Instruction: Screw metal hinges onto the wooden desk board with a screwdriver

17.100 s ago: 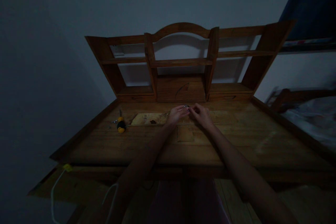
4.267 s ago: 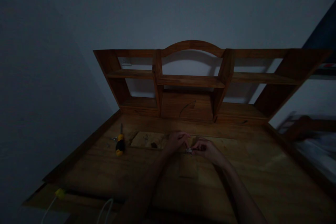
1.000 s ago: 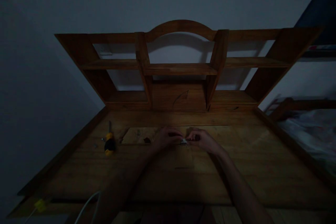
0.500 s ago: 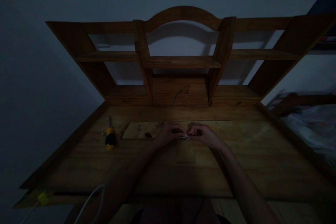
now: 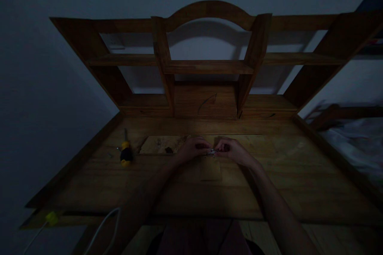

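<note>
Left hand (image 5: pixel 191 148) and right hand (image 5: pixel 231 150) are curled and pinched on a small metal part (image 5: pixel 211 152), held between them near the middle of the wooden desk (image 5: pixel 269 183) | dim room; a shelf unit (image 5: pixel 209 66) is set at the desk's back | a yellow-black screwdriver (image 5: pixel 126 155) is laid well apart at left; a white cable (image 5: pixel 101 223) is seen at the front edge

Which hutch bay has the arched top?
The centre bay, behind the left hand and right hand: its top rail curves up, while the left bay and right bay have flat rails.
</note>
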`<action>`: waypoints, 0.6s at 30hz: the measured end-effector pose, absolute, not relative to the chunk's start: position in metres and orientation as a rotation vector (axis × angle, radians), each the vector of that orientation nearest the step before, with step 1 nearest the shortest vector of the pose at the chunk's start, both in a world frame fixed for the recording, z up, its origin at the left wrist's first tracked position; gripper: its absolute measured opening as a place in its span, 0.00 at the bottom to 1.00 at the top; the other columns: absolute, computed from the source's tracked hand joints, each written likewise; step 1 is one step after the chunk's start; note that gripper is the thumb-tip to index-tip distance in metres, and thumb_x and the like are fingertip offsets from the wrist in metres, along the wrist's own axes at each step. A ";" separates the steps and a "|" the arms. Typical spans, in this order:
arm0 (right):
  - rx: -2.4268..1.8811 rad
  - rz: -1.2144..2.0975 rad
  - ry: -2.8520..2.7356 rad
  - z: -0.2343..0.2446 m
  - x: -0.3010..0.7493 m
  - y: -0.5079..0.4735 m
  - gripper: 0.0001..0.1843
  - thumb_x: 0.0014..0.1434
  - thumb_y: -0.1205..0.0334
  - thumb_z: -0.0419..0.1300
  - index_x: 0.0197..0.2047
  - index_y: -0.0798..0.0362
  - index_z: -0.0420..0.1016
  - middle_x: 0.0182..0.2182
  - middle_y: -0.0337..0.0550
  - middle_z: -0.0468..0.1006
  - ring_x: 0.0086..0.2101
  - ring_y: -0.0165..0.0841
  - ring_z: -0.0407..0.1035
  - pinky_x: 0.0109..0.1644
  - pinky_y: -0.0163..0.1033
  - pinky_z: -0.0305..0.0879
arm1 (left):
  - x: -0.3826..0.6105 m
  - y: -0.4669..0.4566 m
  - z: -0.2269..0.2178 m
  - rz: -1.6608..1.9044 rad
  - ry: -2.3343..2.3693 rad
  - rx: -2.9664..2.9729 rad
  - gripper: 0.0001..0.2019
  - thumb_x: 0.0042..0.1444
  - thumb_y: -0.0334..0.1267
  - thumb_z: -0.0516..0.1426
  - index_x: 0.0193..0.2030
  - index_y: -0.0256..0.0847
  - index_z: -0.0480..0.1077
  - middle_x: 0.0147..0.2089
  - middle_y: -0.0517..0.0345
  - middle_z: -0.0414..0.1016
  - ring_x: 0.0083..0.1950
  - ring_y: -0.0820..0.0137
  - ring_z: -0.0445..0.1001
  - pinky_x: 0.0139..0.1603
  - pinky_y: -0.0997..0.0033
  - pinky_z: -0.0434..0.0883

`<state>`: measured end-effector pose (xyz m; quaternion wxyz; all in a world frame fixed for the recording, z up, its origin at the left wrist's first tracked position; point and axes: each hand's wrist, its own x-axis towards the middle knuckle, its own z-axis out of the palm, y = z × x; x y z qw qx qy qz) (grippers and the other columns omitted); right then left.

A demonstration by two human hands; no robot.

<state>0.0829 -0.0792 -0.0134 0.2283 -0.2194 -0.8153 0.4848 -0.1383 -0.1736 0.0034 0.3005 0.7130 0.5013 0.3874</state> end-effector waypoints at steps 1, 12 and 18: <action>-0.609 1.328 -2.247 -0.014 0.083 -0.079 0.14 0.52 0.51 0.69 0.34 0.53 0.77 0.28 0.37 0.71 0.29 0.29 0.64 0.32 0.35 0.59 | -0.138 -0.174 0.003 1.026 1.334 1.886 0.11 0.58 0.44 0.64 0.43 0.41 0.80 0.42 0.54 0.81 0.43 0.69 0.77 0.46 0.72 0.71; -0.624 1.269 -2.262 -0.011 0.082 -0.081 0.14 0.52 0.51 0.70 0.34 0.52 0.77 0.28 0.36 0.70 0.29 0.29 0.63 0.32 0.34 0.58 | -0.140 -0.175 0.001 1.011 1.291 1.875 0.12 0.60 0.44 0.62 0.45 0.41 0.79 0.43 0.54 0.80 0.43 0.69 0.77 0.46 0.72 0.72; -0.617 1.254 -2.273 -0.011 0.081 -0.081 0.14 0.53 0.50 0.69 0.33 0.52 0.77 0.28 0.37 0.71 0.29 0.29 0.64 0.32 0.34 0.59 | -0.137 -0.176 0.004 1.006 1.356 1.877 0.13 0.57 0.46 0.64 0.44 0.41 0.79 0.42 0.55 0.81 0.43 0.68 0.77 0.46 0.72 0.72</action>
